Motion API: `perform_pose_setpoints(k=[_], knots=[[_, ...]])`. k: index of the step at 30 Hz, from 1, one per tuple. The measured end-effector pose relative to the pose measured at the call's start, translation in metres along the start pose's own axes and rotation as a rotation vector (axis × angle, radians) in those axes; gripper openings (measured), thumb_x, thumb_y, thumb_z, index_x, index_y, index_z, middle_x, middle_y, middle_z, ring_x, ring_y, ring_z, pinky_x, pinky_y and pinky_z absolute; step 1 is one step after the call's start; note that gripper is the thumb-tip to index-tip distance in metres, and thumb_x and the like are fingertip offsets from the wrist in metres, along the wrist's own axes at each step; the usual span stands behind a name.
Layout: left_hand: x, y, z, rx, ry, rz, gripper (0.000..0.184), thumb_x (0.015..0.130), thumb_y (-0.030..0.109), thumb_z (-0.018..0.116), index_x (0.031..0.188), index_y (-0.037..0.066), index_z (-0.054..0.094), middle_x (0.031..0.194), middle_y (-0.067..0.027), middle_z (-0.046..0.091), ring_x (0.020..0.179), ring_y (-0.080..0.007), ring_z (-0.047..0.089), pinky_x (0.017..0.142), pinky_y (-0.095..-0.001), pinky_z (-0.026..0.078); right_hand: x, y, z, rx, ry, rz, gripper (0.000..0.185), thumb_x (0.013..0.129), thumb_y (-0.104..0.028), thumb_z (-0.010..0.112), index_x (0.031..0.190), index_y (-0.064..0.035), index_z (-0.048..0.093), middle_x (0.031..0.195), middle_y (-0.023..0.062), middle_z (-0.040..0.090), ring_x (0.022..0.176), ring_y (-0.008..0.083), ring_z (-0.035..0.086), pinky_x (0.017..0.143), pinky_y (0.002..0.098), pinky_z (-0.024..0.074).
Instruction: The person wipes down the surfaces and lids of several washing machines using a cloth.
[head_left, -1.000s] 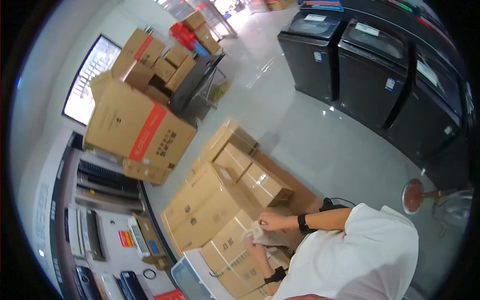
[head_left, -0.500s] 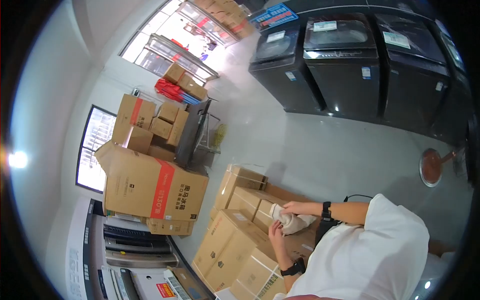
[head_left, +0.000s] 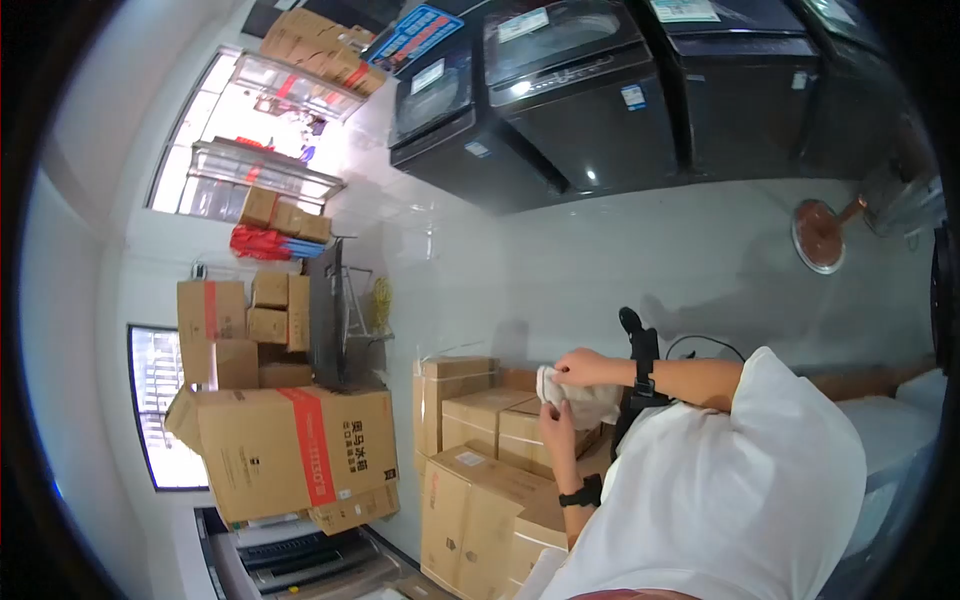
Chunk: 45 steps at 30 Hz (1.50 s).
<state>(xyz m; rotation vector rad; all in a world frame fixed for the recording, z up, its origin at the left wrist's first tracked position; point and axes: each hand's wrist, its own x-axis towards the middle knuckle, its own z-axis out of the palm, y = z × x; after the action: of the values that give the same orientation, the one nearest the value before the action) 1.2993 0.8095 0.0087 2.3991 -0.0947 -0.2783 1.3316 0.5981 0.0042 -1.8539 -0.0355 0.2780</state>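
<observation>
Both of my hands are at a bunched off-white cloth [head_left: 590,400], in front of my white shirt and over the stacked cartons. My right hand [head_left: 582,367], the upper one in view, pinches the cloth near its folded end. Just below it, my left hand [head_left: 557,422] has its fingertips closed on the lower edge of the same end. The cloth's far part hangs toward my body, beside a black object [head_left: 640,365]. Each wrist wears a black band. Whether the cloth is a glove or another piece of fabric, I cannot tell.
Taped cartons [head_left: 480,500] stand under and beside my hands. A large refrigerator carton [head_left: 300,445] is at the left, near a dark table [head_left: 326,315]. Black washing machines [head_left: 590,120] line the top. A round reddish stand base [head_left: 818,237] lies at the right.
The view has turned, so the washing machines and cartons have shifted left. My hands stay on the cloth and are now closer together at its folded end.
</observation>
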Motion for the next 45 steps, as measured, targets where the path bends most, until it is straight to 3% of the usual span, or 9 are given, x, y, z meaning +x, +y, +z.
perform_pose_setpoints(k=[4,7,10,16,24,30,33,36,45], knots=[[0.048,0.043,0.017,0.097,0.195,0.26,0.028,0.091,0.021,0.079,0.089,-0.002,0.062,0.101,-0.0191,0.061,0.087,-0.0365,0.056,0.079,-0.0453,0.047,0.017,0.017,-0.03,-0.207,0.442,-0.181,0.035,0.097,-0.034,0.058,0.084,-0.0045,0.072,0.076,0.0174,0.071,0.071,0.039,0.069,0.065,0.0532,0.0523],[0.097,0.064,0.035,0.243,0.297,0.608,0.024,0.089,0.016,0.078,0.086,-0.002,0.063,0.124,-0.0258,0.06,0.106,-0.0423,0.057,0.09,-0.0516,0.046,0.031,0.011,-0.085,-0.192,0.319,-0.026,0.03,0.098,-0.035,0.059,0.093,-0.0087,0.074,0.081,0.0162,0.072,0.079,0.0381,0.07,0.07,0.0531,0.0538],[0.158,0.096,0.051,0.21,0.226,0.753,0.02,0.088,0.01,0.077,0.084,-0.003,0.063,0.142,-0.0303,0.055,0.12,-0.0454,0.057,0.097,-0.0533,0.047,0.051,0.024,-0.127,-0.258,0.549,-0.147,0.024,0.096,-0.025,0.064,0.115,-0.012,0.072,0.109,0.0134,0.071,0.101,0.0373,0.067,0.082,0.0496,0.0543],[0.279,0.147,0.127,-0.065,0.061,0.913,0.019,0.085,0.005,0.074,0.081,-0.001,0.056,0.11,-0.0188,0.07,0.095,-0.0354,0.067,0.078,-0.0381,0.053,0.127,0.084,-0.218,-0.304,0.52,-0.48,0.03,0.088,-0.013,0.07,0.117,-0.0073,0.069,0.109,0.0123,0.064,0.102,0.0367,0.063,0.084,0.0476,0.0535],[0.33,0.185,0.171,0.086,-0.557,0.691,0.025,0.09,0.015,0.077,0.082,0.001,0.057,0.073,-0.0119,0.054,0.065,-0.0273,0.05,0.063,-0.0397,0.042,0.113,0.141,-0.253,-0.626,0.561,-0.17,0.021,0.079,-0.014,0.071,0.099,-0.0099,0.071,0.108,0.0105,0.066,0.102,0.0319,0.064,0.085,0.0451,0.0527],[0.374,0.217,0.208,-0.076,-0.714,0.854,0.029,0.093,0.016,0.077,0.108,0.004,0.056,0.093,-0.0128,0.067,0.079,-0.0168,0.06,0.068,-0.034,0.048,0.095,0.166,-0.295,-0.517,0.727,0.02,0.025,0.082,-0.017,0.071,0.106,-0.0103,0.071,0.103,0.0114,0.071,0.099,0.0355,0.065,0.083,0.0503,0.0529],[0.391,0.25,0.223,-0.219,-1.049,0.302,0.032,0.092,0.015,0.079,0.11,0.004,0.055,0.096,-0.0089,0.066,0.084,-0.014,0.058,0.074,-0.0315,0.049,0.062,0.141,-0.328,-0.298,0.793,0.171,0.023,0.085,-0.019,0.07,0.105,-0.0086,0.067,0.097,0.015,0.07,0.094,0.0398,0.065,0.08,0.0516,0.0521],[0.402,0.267,0.247,-0.326,-1.095,0.31,0.029,0.091,0.014,0.079,0.108,0.005,0.058,0.108,-0.0094,0.067,0.094,-0.0125,0.063,0.077,-0.0298,0.053,0.037,0.136,-0.35,-0.234,0.837,0.276,0.024,0.087,-0.021,0.07,0.105,-0.0065,0.062,0.096,0.0177,0.07,0.09,0.0429,0.065,0.077,0.0522,0.0517],[0.43,0.383,0.311,0.049,-0.942,0.559,0.028,0.092,0.014,0.078,0.09,0.007,0.051,0.074,0.0019,0.052,0.07,-0.0081,0.048,0.062,-0.0279,0.042,-0.011,0.217,-0.442,-0.268,0.872,0.314,0.02,0.084,-0.021,0.075,0.092,-0.0038,0.067,0.081,0.0188,0.068,0.079,0.0386,0.066,0.068,0.0485,0.048]])
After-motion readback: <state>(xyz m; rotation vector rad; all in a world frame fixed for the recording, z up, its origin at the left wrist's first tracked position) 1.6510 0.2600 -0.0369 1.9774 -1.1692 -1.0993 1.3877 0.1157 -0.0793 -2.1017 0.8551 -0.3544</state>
